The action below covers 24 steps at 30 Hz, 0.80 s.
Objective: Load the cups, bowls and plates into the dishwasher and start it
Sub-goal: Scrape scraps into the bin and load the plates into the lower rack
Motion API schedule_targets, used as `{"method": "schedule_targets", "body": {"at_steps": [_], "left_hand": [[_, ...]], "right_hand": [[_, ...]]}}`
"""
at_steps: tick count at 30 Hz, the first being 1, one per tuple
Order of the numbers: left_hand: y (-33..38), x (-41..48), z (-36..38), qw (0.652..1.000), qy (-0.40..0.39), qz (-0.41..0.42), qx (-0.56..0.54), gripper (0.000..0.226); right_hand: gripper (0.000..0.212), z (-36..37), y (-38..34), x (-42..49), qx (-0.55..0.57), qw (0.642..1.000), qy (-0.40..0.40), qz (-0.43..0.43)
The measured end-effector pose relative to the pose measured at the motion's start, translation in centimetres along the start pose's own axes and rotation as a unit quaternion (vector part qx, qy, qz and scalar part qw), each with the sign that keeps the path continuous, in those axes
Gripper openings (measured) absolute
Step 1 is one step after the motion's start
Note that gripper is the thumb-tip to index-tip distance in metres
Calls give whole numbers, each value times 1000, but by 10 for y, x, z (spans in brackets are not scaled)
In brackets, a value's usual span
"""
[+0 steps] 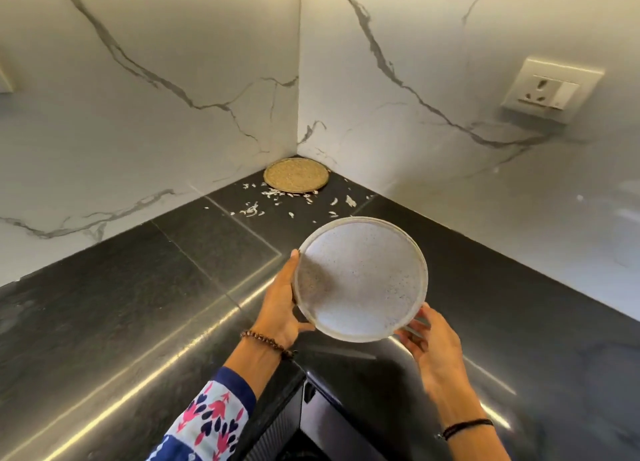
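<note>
Left hand (280, 308) grips left rim of plate (360, 280) | right hand (429, 339) pinches its near-right rim | plate: round, speckled white, shallow raised lip, held tilted between both hands above dark table (138, 322)

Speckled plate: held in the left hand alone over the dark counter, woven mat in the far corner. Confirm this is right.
Wrong. The head view shows both hands holding the speckled plate: the left hand at its left rim, the right hand at its lower right rim. It is over the dark counter, with the woven mat in the far corner.
</note>
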<state>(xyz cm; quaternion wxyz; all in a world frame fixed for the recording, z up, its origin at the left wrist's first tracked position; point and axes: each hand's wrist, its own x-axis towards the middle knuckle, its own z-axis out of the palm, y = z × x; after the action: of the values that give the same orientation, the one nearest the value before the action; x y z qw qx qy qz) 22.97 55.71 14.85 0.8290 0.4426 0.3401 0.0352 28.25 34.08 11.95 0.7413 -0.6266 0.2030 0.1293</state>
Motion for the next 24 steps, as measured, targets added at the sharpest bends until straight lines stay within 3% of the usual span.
{"method": "schedule_targets", "body": {"at_steps": [15,24], "left_hand": [[-85,-88,0,967,-193,-76,149,64],[-172,-154,38,914,-300,-147,230,29]], "right_hand": [[18,-115,80,-182,175,967,186,3],[18,-203,148,-265,285,903,320,20]]}}
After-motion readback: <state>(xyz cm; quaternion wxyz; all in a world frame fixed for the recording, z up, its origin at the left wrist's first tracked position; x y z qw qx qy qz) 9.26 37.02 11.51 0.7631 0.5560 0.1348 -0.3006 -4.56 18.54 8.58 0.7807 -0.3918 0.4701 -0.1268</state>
